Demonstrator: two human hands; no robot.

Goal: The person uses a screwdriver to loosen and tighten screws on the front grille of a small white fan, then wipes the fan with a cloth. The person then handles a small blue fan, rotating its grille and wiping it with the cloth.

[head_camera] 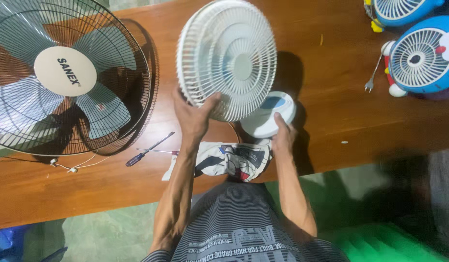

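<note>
A small white desk fan stands tilted on the brown wooden table. My left hand grips the lower left rim of its round grille. My right hand holds the fan's round white base, which has a blue patch on top. Just in front of the fan, at the table's near edge, lies a crumpled printed cloth between my forearms.
A large fan with a dark wire cage and pale blue blades lies at the left. Two screwdrivers rest beside the cloth. Two blue cartoon-shaped fans sit at the top right, one with a plug trailing.
</note>
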